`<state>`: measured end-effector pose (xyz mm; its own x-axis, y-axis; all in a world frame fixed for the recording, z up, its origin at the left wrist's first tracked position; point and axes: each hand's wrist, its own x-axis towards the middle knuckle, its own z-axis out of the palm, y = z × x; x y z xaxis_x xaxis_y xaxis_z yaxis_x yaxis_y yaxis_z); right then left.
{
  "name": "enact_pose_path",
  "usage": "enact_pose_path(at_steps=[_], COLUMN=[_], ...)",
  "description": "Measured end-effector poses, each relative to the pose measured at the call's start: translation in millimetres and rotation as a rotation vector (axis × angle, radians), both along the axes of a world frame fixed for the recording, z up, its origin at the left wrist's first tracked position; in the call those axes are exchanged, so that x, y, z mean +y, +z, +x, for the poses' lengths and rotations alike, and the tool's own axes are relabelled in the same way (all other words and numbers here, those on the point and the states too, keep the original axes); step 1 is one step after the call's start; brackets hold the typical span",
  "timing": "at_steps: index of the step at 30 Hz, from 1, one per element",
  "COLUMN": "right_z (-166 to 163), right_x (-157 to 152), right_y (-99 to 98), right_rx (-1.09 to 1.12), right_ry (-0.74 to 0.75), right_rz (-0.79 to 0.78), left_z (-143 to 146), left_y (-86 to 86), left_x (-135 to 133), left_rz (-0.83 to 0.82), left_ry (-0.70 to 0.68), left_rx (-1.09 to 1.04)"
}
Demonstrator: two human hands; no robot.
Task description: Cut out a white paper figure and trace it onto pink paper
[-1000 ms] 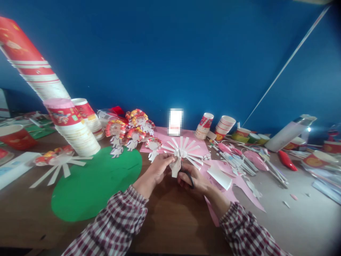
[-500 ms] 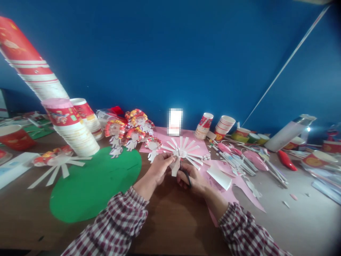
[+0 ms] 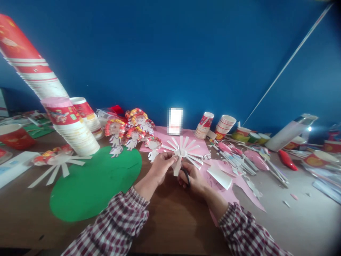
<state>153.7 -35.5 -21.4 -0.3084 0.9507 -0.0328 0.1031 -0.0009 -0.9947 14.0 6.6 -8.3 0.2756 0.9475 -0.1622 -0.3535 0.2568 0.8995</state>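
My left hand (image 3: pixel 161 166) pinches a small white paper piece (image 3: pixel 177 168) in front of me. My right hand (image 3: pixel 194 178) is closed round the dark handles of a pair of scissors (image 3: pixel 187 177), whose blades meet the paper. Just beyond both hands lies a paper cup cut into fanned white strips (image 3: pixel 195 148), on a pink sheet (image 3: pixel 160 134). Left of my left hand stand paper lion figures (image 3: pixel 132 138) with curled red and yellow manes. The fingertips of my right hand are partly hidden behind the paper.
A green oval sheet (image 3: pixel 96 188) lies at the left, with another strip-cut cup (image 3: pixel 57 163) beside it. Tall stacks of paper cups (image 3: pixel 80 138) lean behind. At the right are pink paper scraps (image 3: pixel 226 193), markers (image 3: pixel 239 160), a red pepper-shaped object (image 3: pixel 287 160) and a white bottle (image 3: pixel 289 134).
The white paper piece has shifted slightly right and turned a little between my fingers. The scissors' handles have moved slightly left. The things on the table stay as they were.
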Motion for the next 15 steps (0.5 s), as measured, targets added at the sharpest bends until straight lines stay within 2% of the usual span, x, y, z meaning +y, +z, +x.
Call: enact_pose_path(at_steps=[3, 15], right_z=[-0.1, 0.8], right_x=[-0.1, -0.1], right_y=[-1.2, -1.8], right_rx=[0.026, -0.014], right_ry=[0.010, 0.010], right_rz=[-0.014, -0.022], left_z=[0.8, 2.7], left_y=[-0.7, -2.3], left_x=[-1.2, -0.6], left_rz=[-0.027, -0.057], left_ry=[-0.065, 0.010], left_rx=[-0.035, -0.060])
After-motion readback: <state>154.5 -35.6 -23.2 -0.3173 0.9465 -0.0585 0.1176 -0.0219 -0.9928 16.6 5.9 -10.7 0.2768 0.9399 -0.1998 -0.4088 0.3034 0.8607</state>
